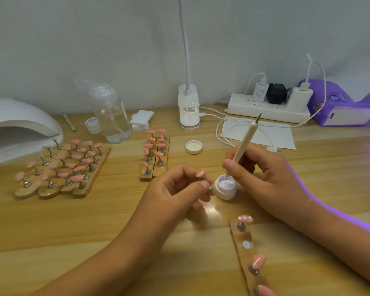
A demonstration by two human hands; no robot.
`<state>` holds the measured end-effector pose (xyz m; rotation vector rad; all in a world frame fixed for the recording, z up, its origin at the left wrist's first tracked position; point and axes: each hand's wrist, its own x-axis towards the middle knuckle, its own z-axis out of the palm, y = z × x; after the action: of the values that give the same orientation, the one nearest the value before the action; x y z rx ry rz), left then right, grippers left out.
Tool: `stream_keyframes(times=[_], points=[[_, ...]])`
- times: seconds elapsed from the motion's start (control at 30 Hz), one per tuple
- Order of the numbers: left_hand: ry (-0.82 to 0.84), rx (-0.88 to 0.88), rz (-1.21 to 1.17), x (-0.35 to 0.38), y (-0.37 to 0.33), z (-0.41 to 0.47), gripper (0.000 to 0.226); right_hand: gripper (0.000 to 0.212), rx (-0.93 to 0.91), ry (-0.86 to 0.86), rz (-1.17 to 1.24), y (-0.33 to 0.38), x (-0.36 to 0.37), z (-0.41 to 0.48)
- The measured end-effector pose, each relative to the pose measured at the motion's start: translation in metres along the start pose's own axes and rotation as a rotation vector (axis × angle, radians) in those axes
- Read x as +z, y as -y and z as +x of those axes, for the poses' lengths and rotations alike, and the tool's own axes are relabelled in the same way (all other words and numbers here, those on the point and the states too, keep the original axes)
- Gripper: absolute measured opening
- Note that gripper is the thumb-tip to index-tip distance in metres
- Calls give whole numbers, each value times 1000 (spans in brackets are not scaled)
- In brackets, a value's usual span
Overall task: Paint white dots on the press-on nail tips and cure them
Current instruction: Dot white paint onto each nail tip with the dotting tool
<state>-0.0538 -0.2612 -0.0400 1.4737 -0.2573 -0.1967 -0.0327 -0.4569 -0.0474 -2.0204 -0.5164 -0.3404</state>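
Note:
My right hand [263, 174] grips a white dotting pen [242, 146], its lower tip dipped into the white gel inside a small open jar [225, 188]. My left hand [179, 186] pinches a metal stand carrying a pink nail tip [200, 173], just left of the jar. A wooden strip [247, 255] lies at the front right; it bears a pink tip with white dots [245, 218], a bare magnet spot and two plain pink tips. A white curing lamp [19, 127] sits at the far left.
Several wooden strips of pink tips [62, 167] lie at the left, two more strips [155, 154] in the middle. The jar's lid [194, 146], a pump bottle [111, 116], a clip lamp [188, 107], a power strip [267, 108], cables and a purple pack [338, 103] line the back.

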Motion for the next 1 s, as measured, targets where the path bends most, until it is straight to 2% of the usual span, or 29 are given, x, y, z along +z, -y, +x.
stream_keyframes(times=[0.1, 0.33, 0.6, 0.87, 1.0], points=[[-1, -45, -70, -3, 1, 5, 7, 17, 6, 3, -12, -1, 0, 1], [31, 0, -53, -6, 4, 6, 16, 19, 3, 22, -19, 2, 0, 0], [27, -22, -98, -6, 5, 8, 7, 15, 10, 14, -33, 3, 1, 0], [26, -25, -89, -5, 5, 7, 10, 15, 130, -225, 362, 5, -5, 3], [53, -2, -63, -4, 4, 7, 9, 17, 176, -262, 591, 6, -9, 3]])
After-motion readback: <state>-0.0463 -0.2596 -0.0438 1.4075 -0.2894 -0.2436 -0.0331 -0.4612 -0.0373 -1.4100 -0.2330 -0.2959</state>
